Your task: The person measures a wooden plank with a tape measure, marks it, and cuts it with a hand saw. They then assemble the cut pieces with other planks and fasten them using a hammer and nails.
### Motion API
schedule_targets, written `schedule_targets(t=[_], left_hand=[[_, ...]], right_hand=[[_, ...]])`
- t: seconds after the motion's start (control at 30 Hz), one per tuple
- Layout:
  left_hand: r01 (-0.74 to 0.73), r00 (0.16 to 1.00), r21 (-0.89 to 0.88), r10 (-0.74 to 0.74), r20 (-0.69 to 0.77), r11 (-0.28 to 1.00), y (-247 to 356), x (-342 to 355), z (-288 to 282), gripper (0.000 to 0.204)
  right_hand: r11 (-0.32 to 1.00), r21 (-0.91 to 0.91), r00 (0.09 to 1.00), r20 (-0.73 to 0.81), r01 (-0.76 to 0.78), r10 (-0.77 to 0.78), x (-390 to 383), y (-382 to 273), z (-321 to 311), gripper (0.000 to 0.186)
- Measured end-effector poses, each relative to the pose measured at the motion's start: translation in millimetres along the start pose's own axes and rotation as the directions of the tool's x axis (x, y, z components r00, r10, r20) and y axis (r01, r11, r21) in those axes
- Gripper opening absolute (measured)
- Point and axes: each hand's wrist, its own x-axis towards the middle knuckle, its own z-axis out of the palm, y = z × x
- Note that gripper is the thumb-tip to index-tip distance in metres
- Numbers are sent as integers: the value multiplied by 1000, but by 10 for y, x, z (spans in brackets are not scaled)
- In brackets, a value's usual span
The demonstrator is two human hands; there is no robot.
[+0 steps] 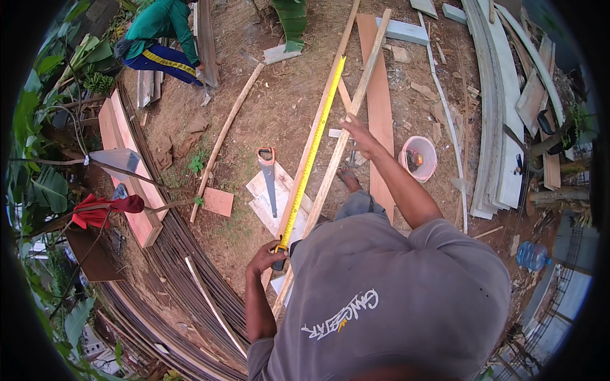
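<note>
My left hand (260, 259) is closed around the black case of a tape measure (278, 261). Its yellow blade runs out along a long wooden board (329, 105), away from me toward the far end. Further right and ahead, my right hand (359, 134) grips a narrow wooden batten (332, 166) that slants beside the tape and passes close to my body. A handsaw (269, 181) with an orange-edged handle lies on pale board offcuts (257, 204), left of the tape. Beneath the batten and to its right lies a reddish plank (379, 181).
A pink bucket (432, 152) stands to the right. Stacked boards (486, 114) line the far right, with a blue water bottle (532, 256) nearer. Thick planks (130, 184) and dark rods (200, 270) lie left. A person in green (155, 32) crouches at the far left, touching a board.
</note>
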Motion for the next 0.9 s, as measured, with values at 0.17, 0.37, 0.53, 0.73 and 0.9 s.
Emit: schedule_targets(t=[0.17,0.37,0.53,0.73,0.9], left_hand=[[-11,999,-54,13,32,998,546,678,154,57],[38,988,-93,-24,152,995,1092,926,304,44],[-49,990,-3,49,133,999,1113,603,197,69],[104,982,122,-121,145,987,368,-462,-280,86],[243,951,-41,-230,206,969,-204,-1020,-368,64]], right_hand=[[904,-353,726,551,-243,411,-742,909,1122,87],[975,-17,956,192,-222,221,-694,982,1203,41],[987,114,991,80,-117,108,-399,927,1049,31],[975,216,923,-382,52,35,658,290,-96,24],[989,145,873,-485,26,48,1088,49,-835,18]])
